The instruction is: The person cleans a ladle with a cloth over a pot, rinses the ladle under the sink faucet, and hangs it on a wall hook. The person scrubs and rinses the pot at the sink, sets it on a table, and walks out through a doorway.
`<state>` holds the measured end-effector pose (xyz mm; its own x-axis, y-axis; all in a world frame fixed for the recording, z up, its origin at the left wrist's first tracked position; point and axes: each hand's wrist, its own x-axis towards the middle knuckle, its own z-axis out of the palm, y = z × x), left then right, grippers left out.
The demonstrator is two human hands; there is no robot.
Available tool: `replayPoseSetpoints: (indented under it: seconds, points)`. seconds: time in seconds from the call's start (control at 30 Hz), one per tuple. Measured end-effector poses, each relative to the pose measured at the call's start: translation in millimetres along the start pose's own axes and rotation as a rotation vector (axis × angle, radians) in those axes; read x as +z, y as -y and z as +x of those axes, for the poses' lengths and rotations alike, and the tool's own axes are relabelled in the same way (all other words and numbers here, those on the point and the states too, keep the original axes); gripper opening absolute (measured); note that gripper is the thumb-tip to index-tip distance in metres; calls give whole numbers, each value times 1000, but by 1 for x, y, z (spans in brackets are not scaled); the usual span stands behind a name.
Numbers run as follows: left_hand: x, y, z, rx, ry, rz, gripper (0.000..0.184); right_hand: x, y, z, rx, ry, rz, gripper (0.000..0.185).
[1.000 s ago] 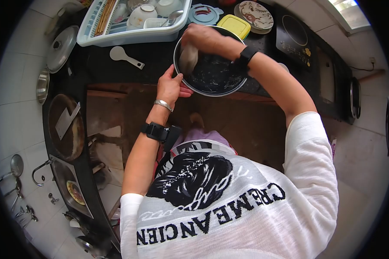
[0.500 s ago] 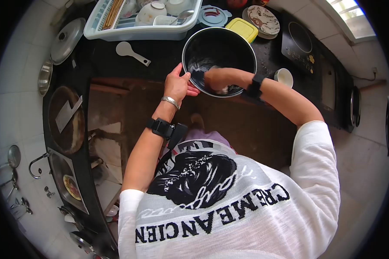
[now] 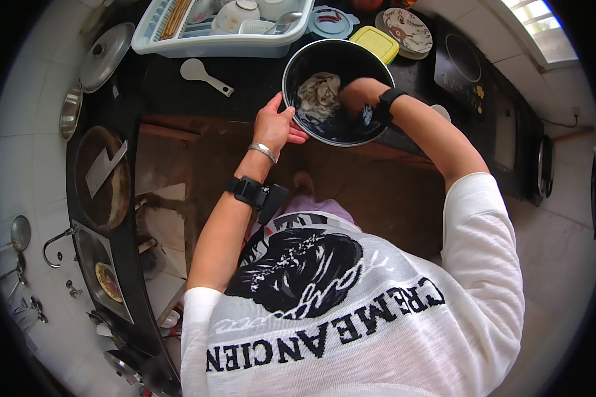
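Note:
The round pot (image 3: 351,135) has a dark inside and a pale rim, and it tilts toward me at the counter's front edge. My left hand (image 3: 276,126) grips its left side, thumb near the rim and fingers underneath. Inside the pot, on the left, lies a crumpled, greyish-white bundle that looks like a wet cloth (image 3: 319,96). My right hand (image 3: 363,96) reaches into the pot just right of this bundle. It is blurred by motion and its fingers are hidden, so I cannot see whether it holds anything.
A white rice paddle (image 3: 205,76) lies left of the pot. Behind stand a dish rack (image 3: 212,47), a blue lid (image 3: 330,23), a yellow lid (image 3: 375,44) and plates (image 3: 407,33). A cooktop (image 3: 460,66) is at right; a cleaver (image 3: 102,169) rests on a round board at left.
My right hand has shifted right and up inside the pot, leaving the crumpled bundle in view on the left. My left hand keeps its grip on the pot.

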<state>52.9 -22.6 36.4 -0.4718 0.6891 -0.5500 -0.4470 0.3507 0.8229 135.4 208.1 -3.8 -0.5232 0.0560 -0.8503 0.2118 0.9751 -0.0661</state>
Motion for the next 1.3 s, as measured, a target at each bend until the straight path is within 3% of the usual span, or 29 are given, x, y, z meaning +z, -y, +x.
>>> replayPoseSetpoints:
  seconds: [0.07, 0.17, 0.2, 0.3, 0.4, 0.43, 0.5, 0.63, 0.7, 0.77, 0.8, 0.87, 0.93, 1.0, 1.17, 1.3]
  points:
    - [0, -2, -5, 14, 19, -14, 50, 7, 12, -7, -90, 133, -50, 40]
    - [0, 0, -3, 8, 7, -18, 49, -22, 18, -13, 15, -12, -7, 30]
    - [0, 0, -2, -1, 8, 2, 48, -42, 28, -38, 11, -297, -10, 26]
    - [-1, -1, 2, -11, 18, 38, 47, -56, 7, -24, 40, -589, 0, 38]
    - [-3, 1, -1, -14, 2, 7, 44, -57, -6, -29, 46, -419, 42, 44]
    - [-4, 2, -2, -18, 3, 18, 45, -51, -14, -33, 41, -417, 37, 44]
    - [-6, 7, -1, -22, -3, 16, 48, -35, -32, -49, -102, -676, 302, 42]
    - [0, 8, -2, -63, -40, 109, 60, -13, -12, -92, -47, -683, 350, 39]
    - [8, 8, -1, -104, -32, 126, 63, -3, -2, -95, -49, -557, 346, 41]
    - [13, 18, 6, -164, 62, 66, 58, 6, 13, -112, -168, -532, 409, 43]
    - [16, 21, 8, -211, 59, 42, 40, 12, 18, -117, -205, -517, 443, 43]
    - [19, 27, 13, -214, 58, -13, 32, 24, 21, -118, -283, -526, 513, 39]
    - [23, 23, 12, -211, 61, -101, 16, 34, 17, -109, -239, -634, 458, 39]
    - [26, 25, 14, -195, 54, -147, 16, 37, 12, -100, -195, -774, 386, 35]
    - [29, 28, -6, -164, -88, -245, 14, 46, 11, -83, -243, -673, 321, 35]
    - [12, 35, -15, -178, -236, -313, 23, 40, 17, -84, -343, -637, 288, 52]
